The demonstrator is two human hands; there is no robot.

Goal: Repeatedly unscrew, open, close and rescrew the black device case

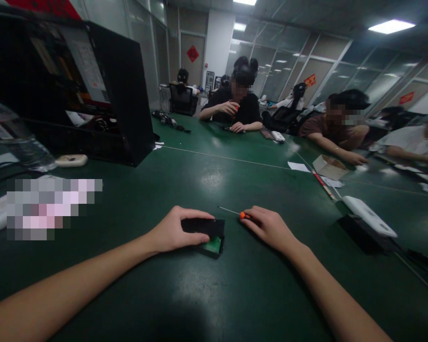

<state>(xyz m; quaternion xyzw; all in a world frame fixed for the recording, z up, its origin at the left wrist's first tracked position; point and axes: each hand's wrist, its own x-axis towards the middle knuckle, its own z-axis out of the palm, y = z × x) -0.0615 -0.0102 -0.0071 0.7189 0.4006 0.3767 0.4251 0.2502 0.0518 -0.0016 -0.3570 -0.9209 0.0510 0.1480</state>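
Observation:
My left hand (pixel 176 230) grips a small black plastic case (pixel 217 227) by its near and far edges, fingers on top and thumb along the front. Part of a green circuit board (pixel 213 245) shows inside it, beside a dark cover piece. How the cover sits on the case is partly hidden by my fingers. To the right, my right hand (pixel 269 227) is closed around the orange-and-black handle of a screwdriver (pixel 242 215). Its thin shaft points left and slightly away from me, apart from the case, close to the table surface.
A black computer case (pixel 123 95) stands open-sided at the left, with a water bottle (pixel 17 133) and a white oval object (pixel 71 160) near it. At right lie a white power strip (pixel 369 216) and a small cardboard box (pixel 329 167). Other people sit around the green table (pixel 185 185).

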